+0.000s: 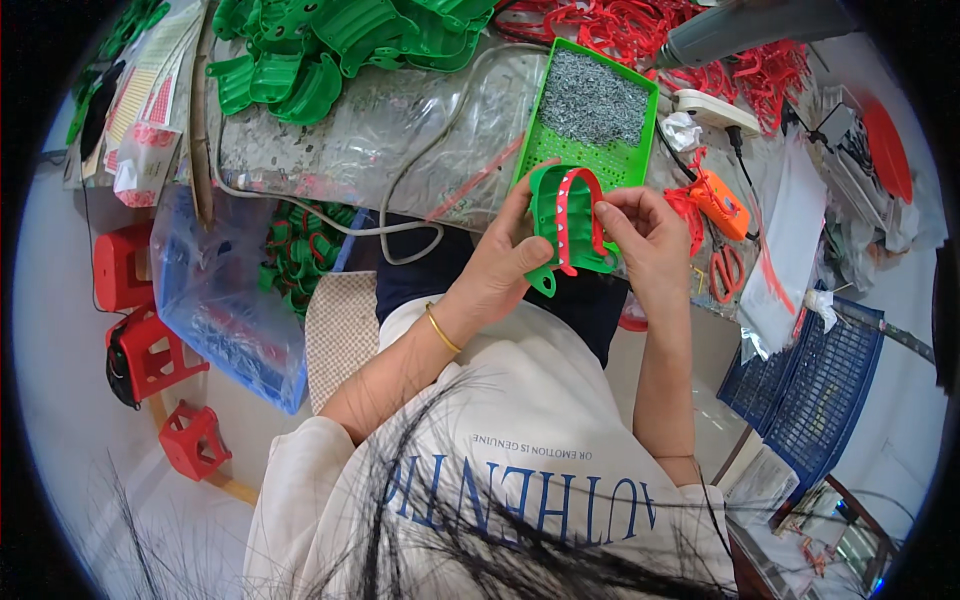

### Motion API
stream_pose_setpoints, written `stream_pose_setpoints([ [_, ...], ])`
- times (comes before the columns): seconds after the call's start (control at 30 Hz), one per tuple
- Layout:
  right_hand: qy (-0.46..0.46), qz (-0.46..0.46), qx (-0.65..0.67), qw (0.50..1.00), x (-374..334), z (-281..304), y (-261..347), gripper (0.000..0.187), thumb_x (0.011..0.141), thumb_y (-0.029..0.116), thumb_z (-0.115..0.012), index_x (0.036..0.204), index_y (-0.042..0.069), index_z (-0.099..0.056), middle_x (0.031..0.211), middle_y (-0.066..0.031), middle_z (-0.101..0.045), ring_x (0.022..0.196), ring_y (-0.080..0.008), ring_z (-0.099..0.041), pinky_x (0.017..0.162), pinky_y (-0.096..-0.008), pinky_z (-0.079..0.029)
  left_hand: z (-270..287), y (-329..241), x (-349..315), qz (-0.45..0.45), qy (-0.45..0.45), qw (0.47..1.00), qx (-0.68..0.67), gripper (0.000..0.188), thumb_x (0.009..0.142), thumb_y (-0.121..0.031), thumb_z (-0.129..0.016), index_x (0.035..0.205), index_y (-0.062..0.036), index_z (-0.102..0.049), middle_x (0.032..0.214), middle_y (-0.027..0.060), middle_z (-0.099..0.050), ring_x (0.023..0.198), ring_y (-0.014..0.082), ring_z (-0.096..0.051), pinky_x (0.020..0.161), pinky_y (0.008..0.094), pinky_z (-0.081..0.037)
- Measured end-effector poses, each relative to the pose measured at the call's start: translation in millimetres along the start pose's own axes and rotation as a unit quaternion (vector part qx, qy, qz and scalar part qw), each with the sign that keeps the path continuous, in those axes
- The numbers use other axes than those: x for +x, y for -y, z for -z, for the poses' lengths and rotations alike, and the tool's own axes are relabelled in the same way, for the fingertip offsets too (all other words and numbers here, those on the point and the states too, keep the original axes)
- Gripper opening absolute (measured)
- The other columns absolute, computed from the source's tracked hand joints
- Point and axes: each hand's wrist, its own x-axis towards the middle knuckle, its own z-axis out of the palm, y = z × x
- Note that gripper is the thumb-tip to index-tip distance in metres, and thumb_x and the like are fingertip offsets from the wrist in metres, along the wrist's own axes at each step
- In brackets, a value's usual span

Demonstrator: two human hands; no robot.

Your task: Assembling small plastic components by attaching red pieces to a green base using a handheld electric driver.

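We hold the green plastic shell (545, 207) in our left hand (500, 265), fingers clamped on its left side, just by the near edge of the surface (320, 150); our right hand (648, 230) has thumb and fingers pinched on the red toothed strip (563, 228) against the shell; beyond lies the green tray (630, 160) of small metal pieces (595, 100); other green shells (350, 35) heap toward the far left corner, red strips (620, 28) toward the far right; red-handled scissors (727, 274) lie near the right edge.
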Motion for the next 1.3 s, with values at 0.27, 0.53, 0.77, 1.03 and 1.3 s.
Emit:
stream_pose_setpoints([
  [0.27,-0.010,0.003,-0.057,0.998,-5.1,-4.4,1.6,0.010,0.086,0.007,-0.064,0.093,0.000,-0.060,0.079,0.0004,-0.061,0.068,-0.0038,-0.055,0.061,-0.0175,-0.043,-0.5,0.4,-4.5,0.005,-0.007,1.000,0.007,0.083,0.076,-0.020,-0.075,0.142,-0.0152,-0.025,0.129,0.0031,-0.043,0.114,0.0130,-0.045,0.087,0.0265,-0.045],
  [0.53,-0.004,0.012,-0.040,0.999,-3.2,-2.8,-7.3,0.010,0.086,0.007,-0.064,0.093,0.001,-0.060,0.080,0.0006,-0.060,0.070,-0.0039,-0.055,0.062,-0.0175,-0.044,0.4,0.6,-3.2,0.019,-0.027,0.999,0.009,0.073,0.080,-0.013,-0.066,0.141,-0.0148,-0.026,0.129,0.0038,-0.043,0.116,0.0141,-0.044,0.094,0.0287,-0.041],
  [0.77,0.083,-0.017,0.100,0.991,-15.4,2.1,-0.7,0.021,0.082,0.002,-0.063,0.100,0.004,-0.052,0.081,-0.0001,-0.056,0.067,-0.0054,-0.054,0.055,-0.0188,-0.044,18.1,11.5,-16.6,0.144,0.009,0.969,-0.199,0.058,0.087,-0.036,-0.050,0.134,-0.0042,-0.038,0.125,0.0126,-0.053,0.114,0.0266,-0.054,0.094,0.0506,-0.045],
  [1.03,-0.162,0.295,0.003,0.942,31.9,52.3,35.2,0.020,0.090,0.006,-0.054,0.109,0.002,-0.056,0.103,-0.0049,-0.060,0.101,-0.0134,-0.056,0.085,-0.0275,-0.046,6.6,15.7,-22.6,0.161,0.064,0.964,-0.202,0.069,0.084,-0.045,-0.053,0.130,0.0046,-0.041,0.121,0.0236,-0.054,0.113,0.0322,-0.054,0.098,0.0463,-0.042],
  [1.3,0.056,0.279,0.044,0.958,110.8,82.0,108.0,0.050,0.087,0.018,-0.061,0.131,0.002,-0.043,0.118,-0.0079,-0.053,0.106,-0.0182,-0.054,0.092,-0.0341,-0.045,15.6,37.6,-30.9,0.219,0.061,0.958,-0.175,0.070,0.084,-0.046,-0.055,0.134,0.0003,-0.038,0.127,0.0217,-0.050,0.117,0.0330,-0.050,0.103,0.0455,-0.037],
])
